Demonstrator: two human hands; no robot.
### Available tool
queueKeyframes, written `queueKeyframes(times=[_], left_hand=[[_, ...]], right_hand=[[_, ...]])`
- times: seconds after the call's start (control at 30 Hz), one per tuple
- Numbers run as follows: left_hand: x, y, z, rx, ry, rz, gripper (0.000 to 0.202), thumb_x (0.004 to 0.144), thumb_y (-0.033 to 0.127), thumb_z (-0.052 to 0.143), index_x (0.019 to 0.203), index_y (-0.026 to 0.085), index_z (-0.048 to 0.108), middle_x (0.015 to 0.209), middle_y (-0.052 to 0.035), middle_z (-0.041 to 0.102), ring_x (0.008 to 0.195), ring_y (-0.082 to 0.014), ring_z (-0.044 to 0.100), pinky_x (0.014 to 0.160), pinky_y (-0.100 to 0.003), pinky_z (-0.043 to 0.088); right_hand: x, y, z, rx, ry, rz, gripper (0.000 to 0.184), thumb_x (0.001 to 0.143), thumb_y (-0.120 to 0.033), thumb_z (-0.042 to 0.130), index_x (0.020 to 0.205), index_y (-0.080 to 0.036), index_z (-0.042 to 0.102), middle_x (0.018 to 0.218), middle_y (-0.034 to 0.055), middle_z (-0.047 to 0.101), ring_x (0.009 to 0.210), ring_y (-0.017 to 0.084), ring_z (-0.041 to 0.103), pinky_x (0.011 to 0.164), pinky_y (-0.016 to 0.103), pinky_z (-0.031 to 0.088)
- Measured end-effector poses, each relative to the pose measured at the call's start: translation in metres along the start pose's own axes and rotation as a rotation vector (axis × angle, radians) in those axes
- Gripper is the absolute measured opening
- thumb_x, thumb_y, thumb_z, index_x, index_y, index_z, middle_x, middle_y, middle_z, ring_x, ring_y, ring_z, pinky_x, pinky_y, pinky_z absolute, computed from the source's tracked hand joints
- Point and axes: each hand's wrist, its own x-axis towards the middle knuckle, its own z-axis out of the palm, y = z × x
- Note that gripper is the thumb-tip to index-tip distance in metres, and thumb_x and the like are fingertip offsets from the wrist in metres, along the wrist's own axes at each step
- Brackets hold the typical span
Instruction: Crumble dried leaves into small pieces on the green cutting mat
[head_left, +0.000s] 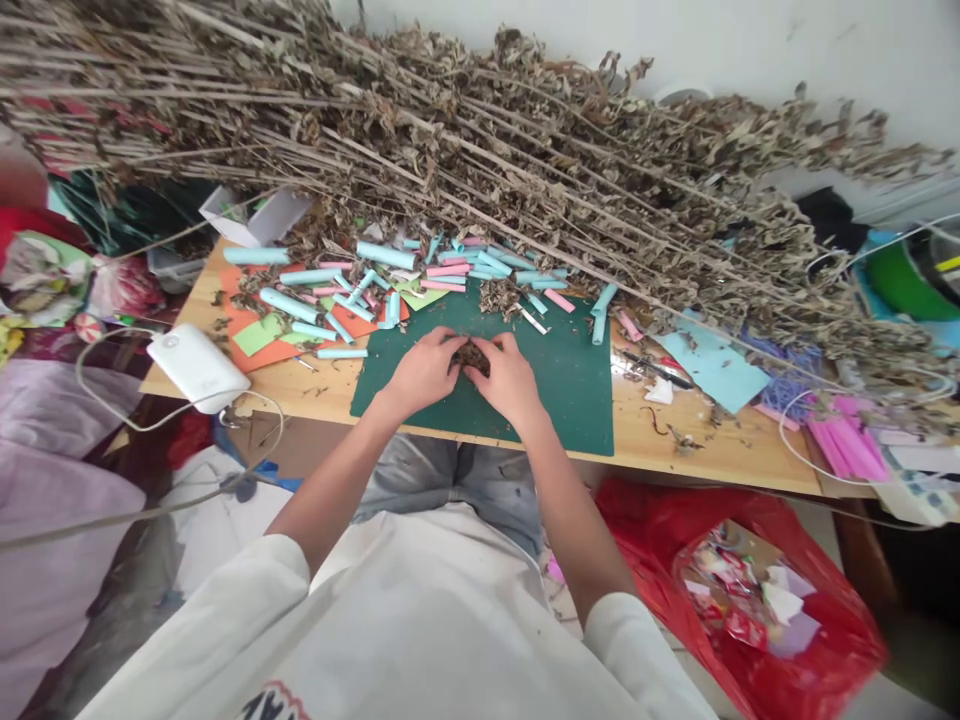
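Over a dark green cutting mat (570, 400), my left hand (427, 372) and my right hand (508, 375) meet around a small clump of dried brown leaves (471, 357). Fingers of both hands are curled in on the clump, pressing it from either side. A loose heap of crumbled dried leaves (499, 295) lies on the mat just beyond my hands. Near it is a thin white paper roll (533, 320). Blue paper tubes (386, 255) and pink paper tubes (448, 270) are scattered along the mat's far edge.
Long dried leafy stalks (450, 150) spread across the back of the wooden table (300, 395). A white power bank (199, 368) with a cable sits at left. Orange paper (259, 320) and light blue paper (712, 360) lie around. A red rubbish bag (645, 540) stands at lower right.
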Motion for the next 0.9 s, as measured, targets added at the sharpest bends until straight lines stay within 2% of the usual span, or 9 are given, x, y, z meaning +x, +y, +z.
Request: queueKeyframes(times=[0.07,0.17,0.23,0.33,0.4,0.53,0.7,0.8,0.9], left_hand=[[0.002,0.0,0.003,0.017,-0.031,-0.011,0.044,0.081,0.008,0.05,0.123,0.015,0.061,0.114,-0.0132,0.062,0.107,-0.026,0.06,0.095,-0.039,0.05],[0.006,0.001,0.006,-0.075,-0.017,0.019,0.043,0.081,0.005,0.048,0.119,0.015,0.063,0.11,-0.0114,0.065,0.106,-0.024,0.061,0.097,-0.038,0.05],[0.007,0.002,0.005,-0.164,0.018,0.052,0.044,0.081,0.005,0.048,0.122,0.016,0.061,0.115,-0.0109,0.064,0.107,-0.0226,0.061,0.097,-0.037,0.05],[0.005,0.002,0.0,-0.219,0.072,0.057,0.046,0.084,0.008,0.048,0.128,0.017,0.058,0.122,-0.0113,0.061,0.109,-0.0222,0.06,0.096,-0.036,0.05],[0.004,0.001,-0.003,-0.215,0.092,0.039,0.044,0.086,0.01,0.047,0.127,0.018,0.059,0.121,-0.0113,0.061,0.106,-0.0219,0.062,0.094,-0.035,0.051],[0.001,0.002,-0.004,-0.151,0.052,0.031,0.035,0.09,0.022,0.051,0.122,0.019,0.063,0.118,-0.0099,0.063,0.101,-0.0217,0.063,0.088,-0.033,0.053],[0.008,0.011,0.004,0.069,-0.006,0.077,0.038,0.087,0.025,0.059,0.124,0.022,0.061,0.122,-0.0095,0.061,0.11,-0.0249,0.058,0.085,-0.032,0.052],[0.021,0.015,0.009,0.174,-0.071,0.136,0.033,0.086,0.021,0.057,0.119,0.019,0.063,0.112,-0.0111,0.063,0.107,-0.0254,0.056,0.083,-0.032,0.05],[0.033,0.013,0.013,0.174,-0.121,0.137,0.021,0.086,0.015,0.054,0.101,0.015,0.068,0.095,-0.0108,0.064,0.098,-0.0247,0.058,0.081,-0.033,0.049]], right_hand=[[0.003,0.001,0.003,0.03,0.016,-0.003,0.029,0.083,-0.019,0.057,0.11,-0.02,0.068,0.106,0.0106,0.059,0.086,0.022,0.063,0.079,0.035,0.052],[0.003,0.008,0.0,0.133,0.106,-0.009,0.027,0.081,-0.011,0.051,0.098,-0.019,0.07,0.096,0.0085,0.064,0.092,0.023,0.062,0.088,0.037,0.051],[0.0,0.013,-0.007,0.194,0.138,-0.016,0.032,0.079,-0.011,0.054,0.106,-0.02,0.068,0.1,0.0077,0.066,0.092,0.022,0.062,0.088,0.037,0.051],[-0.008,0.019,-0.018,0.268,0.089,-0.029,0.048,0.077,-0.016,0.061,0.124,-0.022,0.06,0.115,0.0079,0.064,0.078,0.018,0.062,0.079,0.035,0.055],[-0.012,0.022,-0.024,0.285,0.082,-0.014,0.048,0.078,-0.02,0.063,0.126,-0.023,0.058,0.119,0.0082,0.062,0.071,0.015,0.061,0.073,0.034,0.055],[-0.016,0.024,-0.026,0.207,0.136,0.022,0.035,0.084,-0.029,0.062,0.118,-0.023,0.064,0.115,0.0082,0.063,0.067,0.014,0.059,0.077,0.037,0.055],[-0.013,0.022,-0.012,0.059,0.112,-0.009,0.039,0.08,-0.022,0.064,0.119,-0.018,0.064,0.11,0.0125,0.061,0.093,0.025,0.062,0.085,0.04,0.052],[-0.01,0.022,-0.006,0.084,0.127,0.0,0.027,0.081,-0.016,0.057,0.104,-0.017,0.07,0.097,0.0109,0.065,0.087,0.024,0.063,0.081,0.038,0.053],[-0.01,0.022,-0.008,0.237,0.2,0.042,0.02,0.081,-0.017,0.055,0.092,-0.018,0.072,0.088,0.0069,0.068,0.077,0.019,0.064,0.075,0.033,0.054]])
